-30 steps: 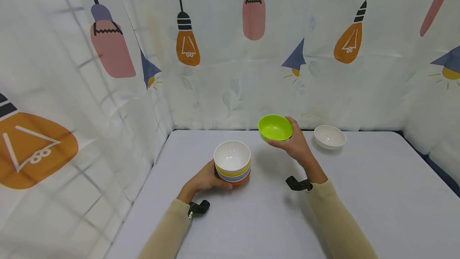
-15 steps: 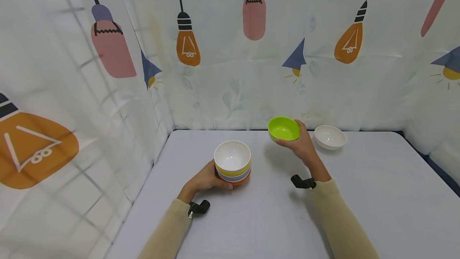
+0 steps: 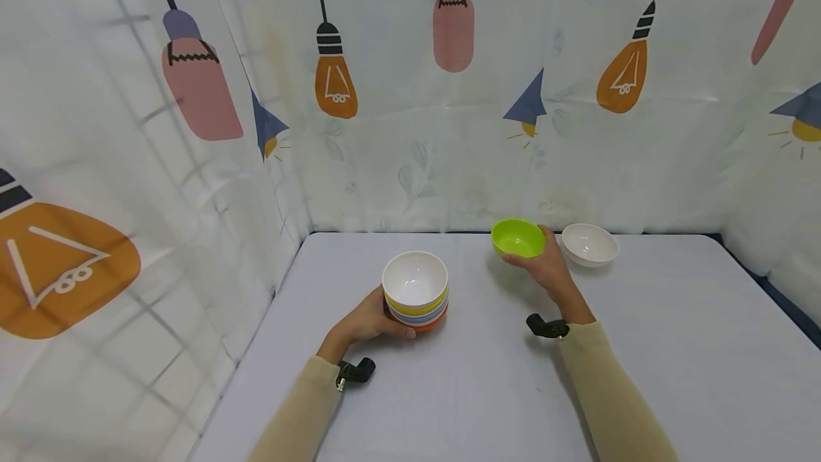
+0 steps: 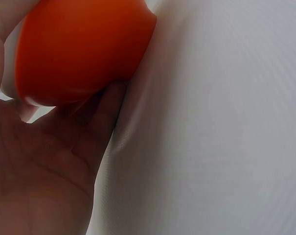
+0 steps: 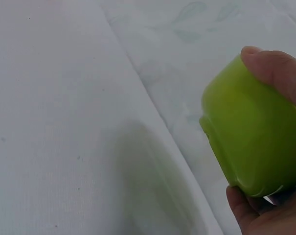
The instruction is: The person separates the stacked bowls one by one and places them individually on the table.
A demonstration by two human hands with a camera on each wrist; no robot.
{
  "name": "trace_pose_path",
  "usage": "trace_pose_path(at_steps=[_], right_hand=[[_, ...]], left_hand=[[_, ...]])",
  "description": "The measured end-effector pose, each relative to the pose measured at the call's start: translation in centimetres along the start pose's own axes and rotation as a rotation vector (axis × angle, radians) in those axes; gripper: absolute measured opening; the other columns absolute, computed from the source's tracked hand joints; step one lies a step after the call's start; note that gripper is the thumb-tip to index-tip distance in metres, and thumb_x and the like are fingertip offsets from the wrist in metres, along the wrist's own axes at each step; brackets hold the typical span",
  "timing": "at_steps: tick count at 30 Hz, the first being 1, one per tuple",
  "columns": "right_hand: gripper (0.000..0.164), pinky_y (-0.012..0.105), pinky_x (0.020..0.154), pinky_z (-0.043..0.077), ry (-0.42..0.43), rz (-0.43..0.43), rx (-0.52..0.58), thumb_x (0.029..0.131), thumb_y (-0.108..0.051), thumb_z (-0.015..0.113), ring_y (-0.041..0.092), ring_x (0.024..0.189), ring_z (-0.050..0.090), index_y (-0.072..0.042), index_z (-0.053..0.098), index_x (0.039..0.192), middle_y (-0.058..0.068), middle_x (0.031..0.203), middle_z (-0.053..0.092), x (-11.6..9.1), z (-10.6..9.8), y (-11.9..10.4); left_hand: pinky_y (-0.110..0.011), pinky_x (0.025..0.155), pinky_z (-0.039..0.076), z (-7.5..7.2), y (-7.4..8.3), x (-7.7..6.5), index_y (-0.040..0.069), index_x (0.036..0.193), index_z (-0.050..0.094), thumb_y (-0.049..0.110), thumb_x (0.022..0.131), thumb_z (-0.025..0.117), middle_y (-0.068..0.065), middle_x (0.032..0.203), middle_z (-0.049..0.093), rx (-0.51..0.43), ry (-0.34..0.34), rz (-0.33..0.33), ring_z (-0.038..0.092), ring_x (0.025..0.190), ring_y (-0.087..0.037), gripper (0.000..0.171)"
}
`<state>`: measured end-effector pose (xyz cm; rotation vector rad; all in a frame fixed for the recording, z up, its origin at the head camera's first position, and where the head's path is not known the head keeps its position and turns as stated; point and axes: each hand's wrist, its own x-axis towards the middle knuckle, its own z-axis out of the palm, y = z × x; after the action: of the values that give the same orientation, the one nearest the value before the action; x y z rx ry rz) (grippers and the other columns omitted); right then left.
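A stack of nested bowls stands at the middle left of the table in the head view, with a white bowl (image 3: 415, 279) on top, yellow and pale blue ones below it and an orange bowl (image 4: 84, 49) at the bottom. My left hand (image 3: 367, 316) grips this stack low on its left side, thumb in front and fingers behind. Farther back, my right hand (image 3: 548, 266) holds a green bowl (image 3: 518, 239) by its side, mouth up, above the table. In the right wrist view the green bowl (image 5: 255, 132) hangs over its own shadow.
Just right of my right hand, another white bowl (image 3: 589, 245) sits near the back edge of the white table (image 3: 474, 391). A patterned cloth wall (image 3: 398, 162) rises behind that edge, and a second one closes off the left side.
My right hand has carried the green bowl to the right and lower, closer to the single white bowl. The left hand and the stack have stayed in place.
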<state>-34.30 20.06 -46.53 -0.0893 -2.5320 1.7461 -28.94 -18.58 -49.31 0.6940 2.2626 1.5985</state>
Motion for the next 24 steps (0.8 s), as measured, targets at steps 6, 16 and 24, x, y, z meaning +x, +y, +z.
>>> trace_pose_path(at_steps=[6,16,24], right_hand=[[0.111,0.053,0.116,0.035,0.006,-0.006,-0.003,0.08,-0.029,0.089,0.04,0.138,0.04,-0.008,0.016,0.161,0.021,0.158,0.035,0.2,-0.3,1.1],[0.116,0.056,0.119,0.033,-0.005,0.062,-0.035,0.079,-0.029,0.089,0.042,0.14,0.038,-0.006,0.011,0.162,0.024,0.158,0.032,0.6,-0.6,2.1],[0.112,0.056,0.119,0.032,-0.009,0.056,-0.061,0.081,-0.026,0.088,0.042,0.139,0.038,-0.004,0.012,0.161,0.025,0.157,0.033,0.9,-0.7,2.9]], left_hand=[[-0.048,0.121,0.03,0.0,-0.1,0.0,0.034,0.153,0.034,0.016,0.066,0.098,0.007,0.148,0.052,0.01,-0.003,0.002,0.047,0.141,-0.018,0.11],[-0.049,0.121,0.032,0.0,0.0,-0.1,0.033,0.154,0.033,0.015,0.066,0.098,0.005,0.149,0.051,-0.001,-0.003,0.004,0.046,0.141,-0.019,0.11],[-0.047,0.121,0.031,0.0,0.0,-0.1,0.036,0.154,0.033,0.016,0.067,0.098,0.007,0.15,0.05,0.011,-0.002,-0.004,0.046,0.142,-0.018,0.11]])
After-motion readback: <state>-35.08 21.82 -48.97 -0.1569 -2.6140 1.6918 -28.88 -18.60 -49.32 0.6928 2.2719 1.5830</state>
